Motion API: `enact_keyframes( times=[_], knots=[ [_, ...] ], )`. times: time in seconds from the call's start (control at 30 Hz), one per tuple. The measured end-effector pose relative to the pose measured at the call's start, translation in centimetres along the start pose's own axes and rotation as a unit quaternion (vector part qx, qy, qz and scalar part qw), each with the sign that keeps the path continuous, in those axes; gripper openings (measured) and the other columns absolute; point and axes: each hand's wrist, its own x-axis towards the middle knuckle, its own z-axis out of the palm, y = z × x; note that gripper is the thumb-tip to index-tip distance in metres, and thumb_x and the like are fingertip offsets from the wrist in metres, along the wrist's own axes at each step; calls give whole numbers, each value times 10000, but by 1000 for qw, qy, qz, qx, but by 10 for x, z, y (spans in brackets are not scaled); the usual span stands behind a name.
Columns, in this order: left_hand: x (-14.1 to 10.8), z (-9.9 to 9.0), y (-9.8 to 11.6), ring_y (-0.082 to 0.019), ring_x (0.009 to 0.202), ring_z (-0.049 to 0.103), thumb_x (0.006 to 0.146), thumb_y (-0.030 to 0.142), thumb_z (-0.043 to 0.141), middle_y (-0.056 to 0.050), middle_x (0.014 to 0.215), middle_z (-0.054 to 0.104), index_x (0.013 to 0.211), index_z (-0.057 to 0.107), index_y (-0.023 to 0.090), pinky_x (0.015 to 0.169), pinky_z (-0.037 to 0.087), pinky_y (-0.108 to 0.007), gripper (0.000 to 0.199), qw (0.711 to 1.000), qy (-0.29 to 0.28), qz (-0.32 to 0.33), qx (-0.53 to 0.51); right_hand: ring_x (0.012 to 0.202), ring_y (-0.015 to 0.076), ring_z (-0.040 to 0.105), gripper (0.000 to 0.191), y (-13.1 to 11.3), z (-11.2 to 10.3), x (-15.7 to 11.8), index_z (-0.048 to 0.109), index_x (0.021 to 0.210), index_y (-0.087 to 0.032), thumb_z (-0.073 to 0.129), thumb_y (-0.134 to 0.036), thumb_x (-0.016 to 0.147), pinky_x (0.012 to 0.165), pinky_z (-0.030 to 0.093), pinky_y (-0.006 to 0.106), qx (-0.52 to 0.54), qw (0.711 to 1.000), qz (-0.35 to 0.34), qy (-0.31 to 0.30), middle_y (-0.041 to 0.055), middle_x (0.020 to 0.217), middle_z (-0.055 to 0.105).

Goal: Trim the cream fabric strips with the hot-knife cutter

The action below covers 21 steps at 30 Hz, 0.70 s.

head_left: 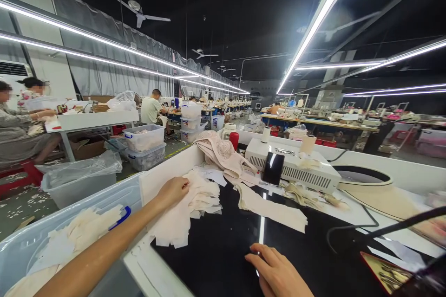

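Note:
My left hand (175,191) rests on a pile of cream fabric pieces (200,195) at the left edge of the black work surface (223,246). Its fingers are curled and closed at the pile; whether a piece is between them is hidden. Over the black surface at the bottom centre is my right hand (277,271), its thumb and fingers near each other around something too small to name. A long cream strip (273,208) lies beyond it. Behind the pile sits a beige lace garment (219,151).
A blue tub (130,188) with cream pieces stands at the left. Behind the work surface are a white vented box (292,167), a black phone (273,168), a red spool (234,140) and a round beige-rimmed object (365,188). A red tray (383,271) holds metal parts. People sit farther back.

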Motion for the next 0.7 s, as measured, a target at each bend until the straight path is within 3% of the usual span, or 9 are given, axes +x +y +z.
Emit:
enact_keyframes(
  times=[0.1, 0.2, 0.3, 0.37, 0.43, 0.53, 0.57, 0.63, 0.7],
  knots=[
    [-2, -6, 0, -159, 655, 482, 977, 306, 562, 22, 669, 517, 668, 485, 202, 661, 351, -289, 335, 1000, 17, -1, -20, 992, 220, 772, 537, -11, -6, 4, 714, 1171, -257, 485, 67, 808, 849, 643, 314, 32, 999, 7, -19, 75, 1194, 760],
    [-4, -19, 4, -189, 674, 474, 932, 307, 464, -3, 684, 531, 681, 431, 221, 640, 267, -310, 268, 998, 46, -6, -49, 943, 214, 761, 509, -22, -16, 7, 713, 1148, -252, 453, 66, 847, 817, 637, 325, 60, 997, 32, -21, 67, 1144, 760],
    [-13, -36, 17, -206, 721, 486, 951, 392, 372, -3, 741, 531, 775, 444, 230, 665, 296, -307, 250, 994, 62, 0, -89, 953, 187, 750, 440, -32, -27, 9, 716, 1164, -266, 457, 7, 937, 864, 622, 300, 141, 988, 54, -10, 54, 1138, 759],
    [-23, -43, 33, -198, 736, 483, 961, 458, 319, 10, 744, 491, 789, 436, 231, 688, 341, -298, 307, 991, 47, 17, -122, 1024, 187, 741, 339, -40, -33, 12, 716, 1221, -299, 513, -125, 1013, 920, 607, 288, 231, 967, 100, 20, 49, 1171, 758],
    [-39, -47, 54, -182, 724, 473, 962, 541, 307, 21, 737, 451, 773, 434, 229, 687, 376, -284, 386, 987, 6, 43, -157, 1090, 205, 724, 285, -49, -36, 17, 702, 1297, -336, 590, -318, 1036, 945, 594, 296, 330, 922, 188, 70, 49, 1216, 752],
    [-68, -46, 92, -159, 692, 440, 951, 636, 392, 30, 744, 458, 811, 509, 218, 638, 374, -262, 456, 958, -122, 76, -250, 1196, 261, 682, 540, -64, -41, 28, 668, 1389, -342, 708, -614, 924, 989, 570, 341, 465, 820, 309, 126, 76, 1293, 734],
    [-76, -44, 104, -151, 685, 419, 949, 642, 434, 34, 744, 452, 828, 522, 213, 628, 360, -256, 455, 935, -181, 74, -296, 1226, 280, 668, 661, -69, -42, 32, 661, 1406, -332, 741, -694, 859, 1018, 555, 362, 510, 785, 329, 124, 88, 1304, 731],
    [-88, -39, 123, -145, 694, 418, 942, 623, 508, 31, 762, 486, 875, 570, 201, 621, 339, -248, 432, 898, -248, 77, -355, 1212, 302, 670, 811, -77, -46, 38, 678, 1387, -302, 782, -790, 747, 1058, 526, 402, 609, 716, 332, 87, 100, 1249, 747],
    [-93, -32, 136, -144, 717, 444, 934, 580, 556, 23, 799, 536, 909, 614, 194, 631, 344, -244, 391, 877, -278, 77, -383, 1056, 277, 703, 783, -82, -49, 40, 745, 1269, -261, 811, -797, 703, 1014, 530, 398, 695, 651, 306, 19, 79, 1079, 767]
  ],
)
